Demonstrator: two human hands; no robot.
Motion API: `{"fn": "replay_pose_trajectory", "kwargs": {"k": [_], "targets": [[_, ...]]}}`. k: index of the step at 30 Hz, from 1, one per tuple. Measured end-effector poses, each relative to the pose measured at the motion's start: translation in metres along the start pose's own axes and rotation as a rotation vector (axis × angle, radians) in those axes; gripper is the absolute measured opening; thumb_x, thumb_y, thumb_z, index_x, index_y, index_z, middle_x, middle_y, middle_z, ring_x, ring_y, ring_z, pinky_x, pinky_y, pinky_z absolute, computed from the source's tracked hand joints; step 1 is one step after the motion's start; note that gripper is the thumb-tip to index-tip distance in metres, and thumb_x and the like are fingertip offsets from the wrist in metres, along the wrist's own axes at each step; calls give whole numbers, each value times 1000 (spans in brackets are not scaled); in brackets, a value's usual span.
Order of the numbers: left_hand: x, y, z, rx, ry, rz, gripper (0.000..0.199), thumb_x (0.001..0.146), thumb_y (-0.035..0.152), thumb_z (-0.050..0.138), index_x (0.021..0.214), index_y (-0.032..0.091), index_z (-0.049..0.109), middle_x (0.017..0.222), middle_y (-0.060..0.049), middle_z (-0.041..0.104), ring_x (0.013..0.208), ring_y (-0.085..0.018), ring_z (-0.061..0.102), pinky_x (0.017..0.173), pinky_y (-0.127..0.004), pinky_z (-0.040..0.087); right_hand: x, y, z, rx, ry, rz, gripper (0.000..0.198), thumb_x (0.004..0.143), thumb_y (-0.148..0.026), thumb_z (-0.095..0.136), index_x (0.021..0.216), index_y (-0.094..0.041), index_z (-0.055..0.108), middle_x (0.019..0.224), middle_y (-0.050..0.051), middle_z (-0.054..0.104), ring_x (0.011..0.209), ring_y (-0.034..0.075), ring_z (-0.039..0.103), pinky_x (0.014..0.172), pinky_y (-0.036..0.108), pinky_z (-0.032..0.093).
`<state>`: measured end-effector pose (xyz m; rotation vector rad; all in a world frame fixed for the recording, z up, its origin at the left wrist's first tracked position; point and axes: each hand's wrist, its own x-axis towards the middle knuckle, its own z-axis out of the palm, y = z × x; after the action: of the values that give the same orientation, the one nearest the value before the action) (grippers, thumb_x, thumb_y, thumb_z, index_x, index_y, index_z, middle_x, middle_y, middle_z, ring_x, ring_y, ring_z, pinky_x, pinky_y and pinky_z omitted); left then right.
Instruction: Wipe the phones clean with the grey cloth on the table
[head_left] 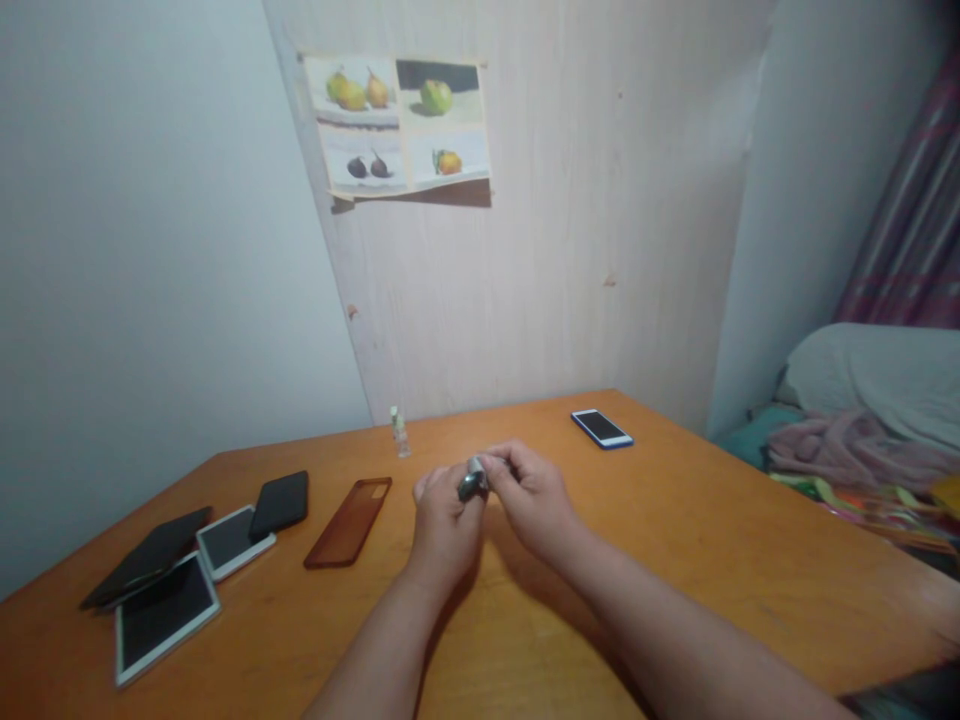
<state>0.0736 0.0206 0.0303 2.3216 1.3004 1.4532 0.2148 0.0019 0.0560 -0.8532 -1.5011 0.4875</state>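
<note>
Over the middle of the table, my two hands meet around a small object [472, 486] with a shiny dark face and a silvery-grey part on top. My left hand [444, 515] is closed around it from the left. From the other side, the thumb and fingers of my right hand [531, 490] pinch at its grey part. Most of the object is hidden by my fingers, so its kind is unclear. Left of my hands lies a translucent brown phone case [349, 525]. Just beyond them stands a small clear bottle [402, 437] with a pale green top.
On the wooden table [675, 570], a blue-edged phone [601, 428] lies at the back right. At the left are a white tablet [169, 612], a smaller white-edged device [234, 541], a black device [280, 503] and a dark folder-like cover [154, 555]. Bedding [840, 440] is piled at right.
</note>
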Motion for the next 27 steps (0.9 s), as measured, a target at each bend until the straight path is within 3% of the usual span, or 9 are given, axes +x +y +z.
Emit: {"fn": "replay_pose_trajectory", "kwargs": {"k": [5,10,12,17,19,23,27], "targets": [[2,5,-5,4,-8,25,17,94,34,56,95,25,70,90,-3,72,89,-22,61,81,-33,41,8,8,-9,-137,127,54,25,93,-39,55,85,-18,66,71,0,63,66,15,56,61,26,42],[-1,1,-1,39,9,12,19,93,25,50,88,23,69,84,-3,71,86,-22,60,81,-35,41,-6,-8,3,-105,-81,-105,19,95,-32,53,95,-21,68,87,4,70,82,17,63,76,28,48],[-1,2,-2,42,8,18,20,94,26,50,87,23,68,83,-3,71,86,-22,61,81,-35,40,-5,-7,2,-107,-93,-102,20,95,-32,52,96,-21,68,88,4,70,83,17,63,76,28,47],[2,6,-7,57,-3,28,16,93,34,57,98,26,70,93,-3,73,91,-22,61,87,-36,38,15,11,-19,-218,128,57,24,92,-37,55,83,-19,66,71,0,63,68,15,57,63,27,41],[2,6,-8,85,-5,27,15,93,34,58,99,26,70,93,-3,73,91,-23,61,90,-38,36,19,11,-24,-185,133,73,25,92,-38,54,83,-18,66,70,0,62,66,15,56,61,26,41],[2,3,-9,163,-42,28,12,93,29,56,91,25,68,87,-2,72,88,-22,61,91,-40,33,14,0,-21,-87,-119,-41,23,94,-34,53,100,-19,70,88,3,71,81,16,64,74,28,49],[2,0,-12,212,-85,40,13,90,21,53,85,24,65,83,-2,70,87,-22,61,93,-41,33,10,-6,-17,-132,-343,-134,23,95,-28,53,109,-22,71,100,3,74,93,17,67,85,31,50]]}}
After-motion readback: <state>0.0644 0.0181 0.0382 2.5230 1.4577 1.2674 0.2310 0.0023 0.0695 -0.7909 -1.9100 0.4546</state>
